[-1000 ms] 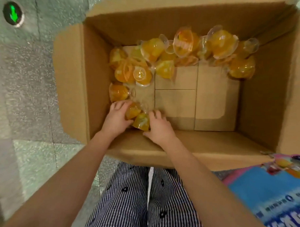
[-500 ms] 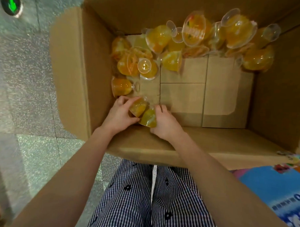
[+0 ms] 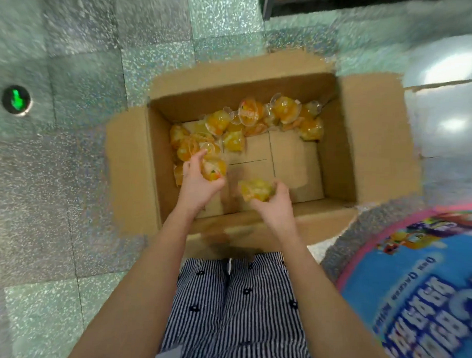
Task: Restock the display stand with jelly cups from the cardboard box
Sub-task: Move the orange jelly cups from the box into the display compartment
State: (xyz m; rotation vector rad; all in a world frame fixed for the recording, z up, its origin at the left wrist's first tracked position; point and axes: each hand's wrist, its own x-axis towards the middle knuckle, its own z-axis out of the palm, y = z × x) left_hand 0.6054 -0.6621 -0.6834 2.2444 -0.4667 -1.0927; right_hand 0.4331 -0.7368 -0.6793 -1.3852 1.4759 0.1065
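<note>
- Head view, starting far left: a green arrow light [image 3: 16, 100] set into the sparkly floor [image 3: 68, 199]; nothing to do with the job
- cardboard box [image 3: 133, 175] sits open on that floor, just ahead of the person's knees; loose jelly cups [image 3: 258, 118] are heaped along its far wall and down the left side; the rest of its bottom is bare card
- left hand [image 3: 198, 185] is inside the box near the left wall; its grip is curled round one orange cup [image 3: 214, 169]
- right hand [image 3: 276, 207] is just beside it, near the front wall; grip closed round a second cup [image 3: 256, 190]; it's all motion blur, so I can't tell which way up either cup is
- far right: a blue printed tub with a pink rim, which I take to be the display stand [image 3: 417, 305]; it lies to the right of both hands and closer to the body than the box; so the right hand is the nearer one and the left has to travel across behind it; my guess is the right cup goes in first
</note>
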